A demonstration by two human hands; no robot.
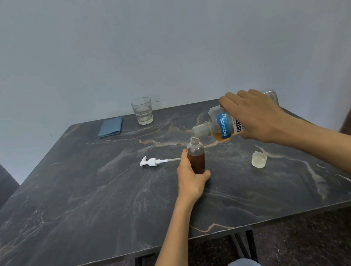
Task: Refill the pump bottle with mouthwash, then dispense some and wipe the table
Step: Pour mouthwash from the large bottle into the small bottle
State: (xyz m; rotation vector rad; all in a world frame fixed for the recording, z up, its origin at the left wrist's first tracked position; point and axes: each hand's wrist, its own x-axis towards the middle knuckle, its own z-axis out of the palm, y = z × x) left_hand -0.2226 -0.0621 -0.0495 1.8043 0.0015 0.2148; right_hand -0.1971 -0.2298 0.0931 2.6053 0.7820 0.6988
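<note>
We saw a clear faceted drinking glass standing upright against the pale grey wall.

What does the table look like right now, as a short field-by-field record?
left hand: grips small pump bottle, upright, partly filled with brown liquid
right hand: holds mouthwash bottle tilted, mouth over the small bottle's neck
pump head: lying on table, left of bottle
cap: on table, right
blue cloth: folded, far left
glass: far edge, beside cloth

A white plastic pump head is laid left of the small clear pump bottle, with a round translucent cap to its right and a faceted drinking glass behind.
</note>
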